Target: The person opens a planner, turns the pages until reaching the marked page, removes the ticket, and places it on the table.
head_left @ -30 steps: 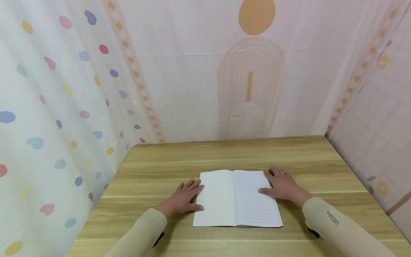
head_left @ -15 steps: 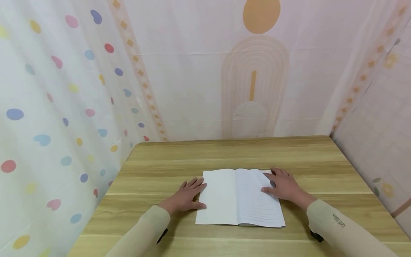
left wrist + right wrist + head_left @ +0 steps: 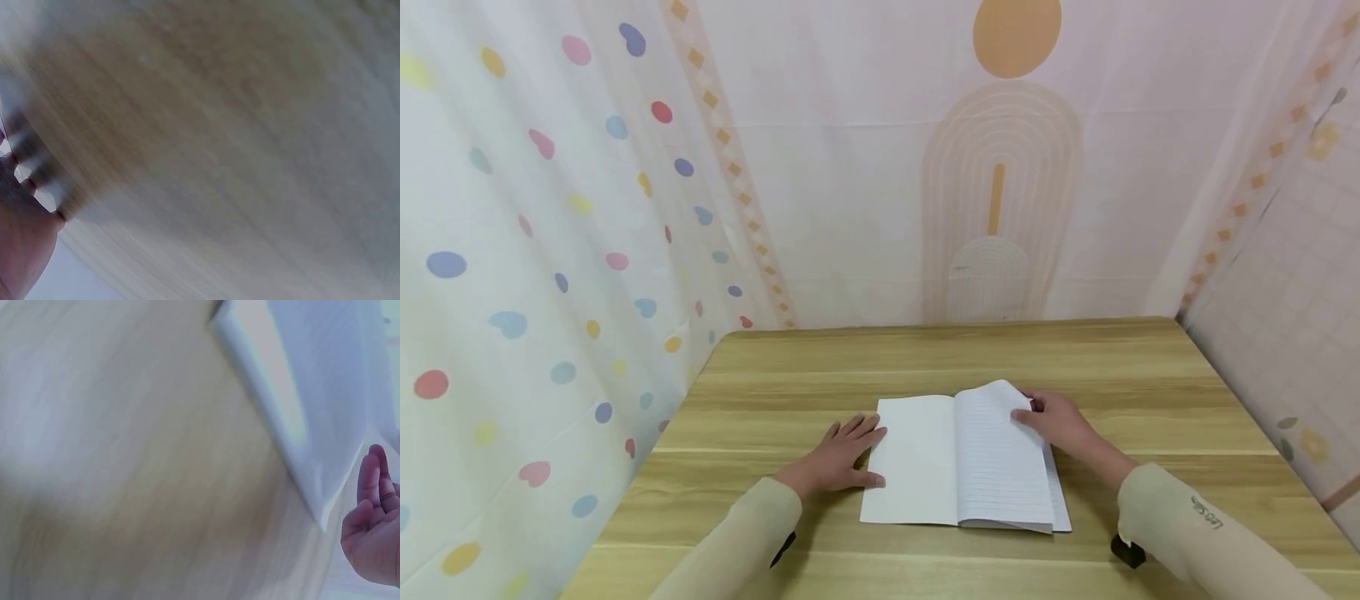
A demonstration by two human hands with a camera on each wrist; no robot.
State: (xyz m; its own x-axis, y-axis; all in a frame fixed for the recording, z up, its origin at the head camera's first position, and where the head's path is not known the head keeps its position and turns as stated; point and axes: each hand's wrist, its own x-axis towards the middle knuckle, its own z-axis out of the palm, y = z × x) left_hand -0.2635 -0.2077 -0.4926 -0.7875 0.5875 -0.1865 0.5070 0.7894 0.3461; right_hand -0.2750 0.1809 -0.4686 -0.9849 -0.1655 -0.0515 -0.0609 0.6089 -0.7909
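An open notebook [image 3: 917, 467] lies on the wooden table, its left page blank and its right page ruled with lines. My left hand [image 3: 837, 460] rests with spread fingers on the left page's outer edge. At the upper right corner, my right hand [image 3: 1060, 421] pinches a lined page [image 3: 1000, 458] between thumb and fingers and holds it lifted off the pages beneath. In the right wrist view the raised sheet [image 3: 319, 394] stands bent beside the curled right hand [image 3: 375, 525]. The left wrist view catches only part of the left hand [image 3: 25, 237] at its edge.
The wood-grain table [image 3: 820, 358] extends around the notebook. Behind it hangs a curtain [image 3: 850, 208] with an arch pattern, and a dotted curtain [image 3: 587, 292] hangs at the left. Dark wrist straps [image 3: 1127, 550] show under the beige sleeves [image 3: 1195, 517].
My right hand has taken hold of the lined page's corner and raised it, so the page now curves up from those below. The left hand stays on the left page.
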